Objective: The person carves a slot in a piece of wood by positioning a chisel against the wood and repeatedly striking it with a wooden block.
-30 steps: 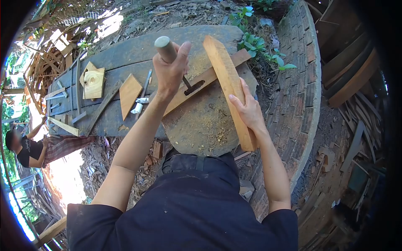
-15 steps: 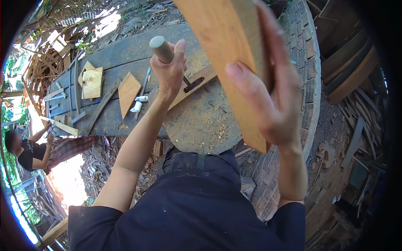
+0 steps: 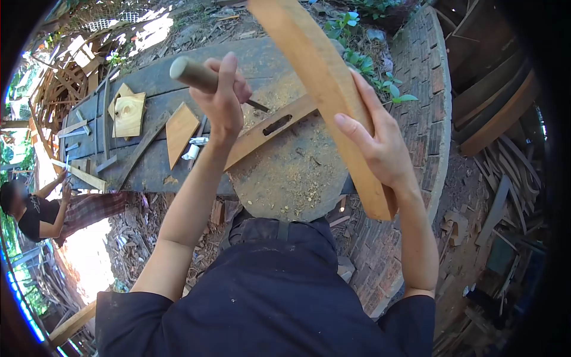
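Observation:
My left hand (image 3: 223,101) is wrapped round the handle of a chisel (image 3: 196,75). The chisel leans, its thin blade pointing right, just above and left of a slot in a wooden bar (image 3: 250,141). My right hand (image 3: 380,140) grips a long, thick, slightly curved wooden block (image 3: 321,77), thumb on its upper face and fingers along its right side. The block is raised in front of the bar and hides the bar's right end. Under the bar, wood chips lie scattered on the rounded end of the bench (image 3: 279,190).
A kite-shaped board (image 3: 181,132), a pale wooden block (image 3: 129,116) and a small white object (image 3: 191,152) lie on the bench's left part. Another person (image 3: 38,211) works at the far left. A brick wall (image 3: 437,89) curves along the right, with timber (image 3: 499,119) beyond.
The chisel has come out of the slot and shifted left, tilting more. My right hand has lowered the wooden block, which appears smaller and farther from the camera.

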Demonstrator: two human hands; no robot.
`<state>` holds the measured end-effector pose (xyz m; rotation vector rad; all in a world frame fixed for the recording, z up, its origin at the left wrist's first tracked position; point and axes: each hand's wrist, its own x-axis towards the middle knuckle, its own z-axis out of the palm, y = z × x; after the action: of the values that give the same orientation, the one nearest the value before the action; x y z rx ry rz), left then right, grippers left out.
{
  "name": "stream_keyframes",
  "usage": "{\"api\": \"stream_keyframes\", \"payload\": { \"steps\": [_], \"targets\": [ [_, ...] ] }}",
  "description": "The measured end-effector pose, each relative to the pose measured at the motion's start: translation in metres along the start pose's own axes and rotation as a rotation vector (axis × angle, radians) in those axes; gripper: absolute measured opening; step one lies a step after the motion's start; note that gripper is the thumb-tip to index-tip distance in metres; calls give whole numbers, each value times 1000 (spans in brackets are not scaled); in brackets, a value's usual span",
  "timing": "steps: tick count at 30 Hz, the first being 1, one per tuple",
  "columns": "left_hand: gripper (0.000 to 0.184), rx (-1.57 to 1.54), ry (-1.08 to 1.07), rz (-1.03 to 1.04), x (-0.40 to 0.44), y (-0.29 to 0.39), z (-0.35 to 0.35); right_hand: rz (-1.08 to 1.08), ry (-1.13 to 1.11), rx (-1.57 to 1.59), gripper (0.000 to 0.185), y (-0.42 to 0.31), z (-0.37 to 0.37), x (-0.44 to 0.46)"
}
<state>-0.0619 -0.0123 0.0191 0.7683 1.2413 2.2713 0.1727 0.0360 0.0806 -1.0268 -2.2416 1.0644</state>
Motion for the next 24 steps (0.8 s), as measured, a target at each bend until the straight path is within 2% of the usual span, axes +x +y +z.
{"api": "stream_keyframes", "payload": {
  "steps": [2, 4, 5, 12, 22, 24],
  "targets": [
    [30, -33, -114, -89, 9, 6, -1, 51, 7, 51, 74, 30, 12, 0],
    [30, -11, -112, -117, 4, 2, -5, -15, 110, -106, 76, 54, 28, -1],
    [31, 38, -125, -132, 1, 0, -9, 193, 5, 45, 76, 52, 28, -8],
    [32, 85, -146, -173, -4, -8, -13, 298, -64, 40, 77, 65, 47, -23],
    [32, 170, -176, -199, -12, -18, -10, 242, -34, 67, 75, 42, 36, -12],
    [32, 188, -199, -195, -13, -14, -11, 109, 29, 118, 75, 25, 26, -7]
  ]
}}
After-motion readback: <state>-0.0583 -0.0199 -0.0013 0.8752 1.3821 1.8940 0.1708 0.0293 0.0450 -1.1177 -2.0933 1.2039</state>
